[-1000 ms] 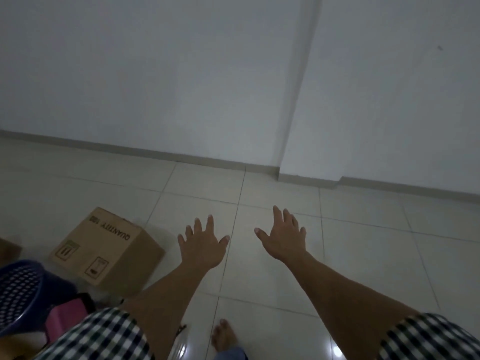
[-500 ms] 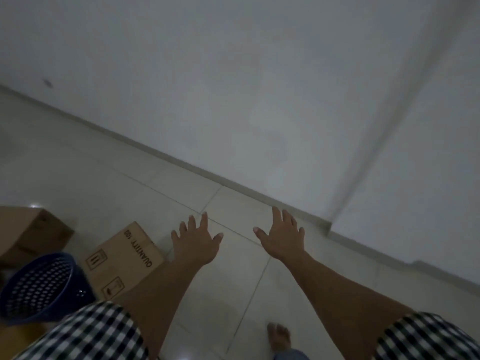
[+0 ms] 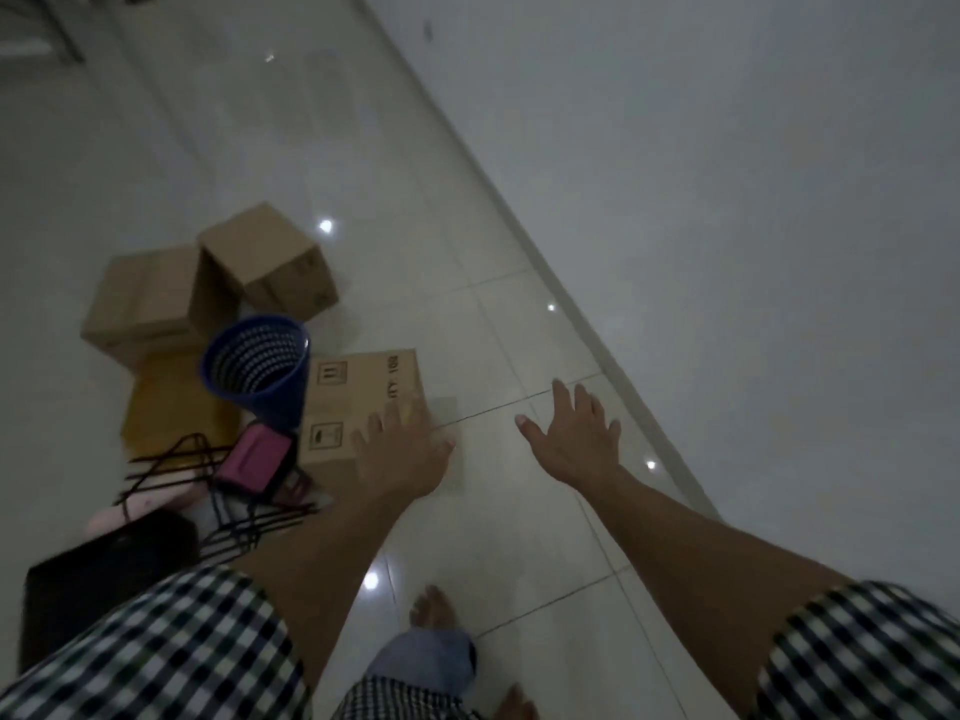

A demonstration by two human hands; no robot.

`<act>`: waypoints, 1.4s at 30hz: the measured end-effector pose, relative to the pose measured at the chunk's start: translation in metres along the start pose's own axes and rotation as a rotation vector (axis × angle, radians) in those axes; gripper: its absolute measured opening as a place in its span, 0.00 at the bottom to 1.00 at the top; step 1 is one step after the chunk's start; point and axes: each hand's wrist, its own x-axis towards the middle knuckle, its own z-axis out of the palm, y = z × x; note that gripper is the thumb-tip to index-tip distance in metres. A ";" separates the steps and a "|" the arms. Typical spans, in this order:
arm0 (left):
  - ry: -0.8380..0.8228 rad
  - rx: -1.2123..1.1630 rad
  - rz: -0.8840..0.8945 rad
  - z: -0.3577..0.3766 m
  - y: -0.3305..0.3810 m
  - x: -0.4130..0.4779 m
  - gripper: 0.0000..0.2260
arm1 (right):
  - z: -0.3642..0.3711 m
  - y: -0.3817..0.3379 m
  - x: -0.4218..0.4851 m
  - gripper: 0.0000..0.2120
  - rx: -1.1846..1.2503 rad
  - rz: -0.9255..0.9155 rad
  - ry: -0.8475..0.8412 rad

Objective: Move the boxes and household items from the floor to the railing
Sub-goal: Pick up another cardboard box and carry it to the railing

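fingers spread on left hand (image 3: 402, 452), right hand (image 3: 574, 436), printed box (image 3: 358, 397) beneath

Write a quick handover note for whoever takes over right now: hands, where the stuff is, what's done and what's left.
Left hand: open, fingers spread over the printed box at its near corner; contact unclear.
Right hand: open, over bare floor, holding nothing.
On the floor: printed box, two plain boxes, yellow box, blue basket, pink item, black wire rack.
Done: nothing visibly moved.
Left: carry all of it to the railing, which is not clearly in view.
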 end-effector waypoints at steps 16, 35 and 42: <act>-0.061 -0.278 -0.544 0.022 -0.123 0.112 0.34 | 0.089 -0.184 0.169 0.38 -0.224 -0.411 -0.301; -0.157 -0.896 -1.297 0.123 -0.132 0.262 0.41 | 0.224 -0.283 0.412 0.39 -0.604 -0.854 -0.650; 0.088 -1.294 -1.580 0.218 -0.165 0.353 0.41 | 0.339 -0.318 0.511 0.41 -0.592 -0.862 -0.734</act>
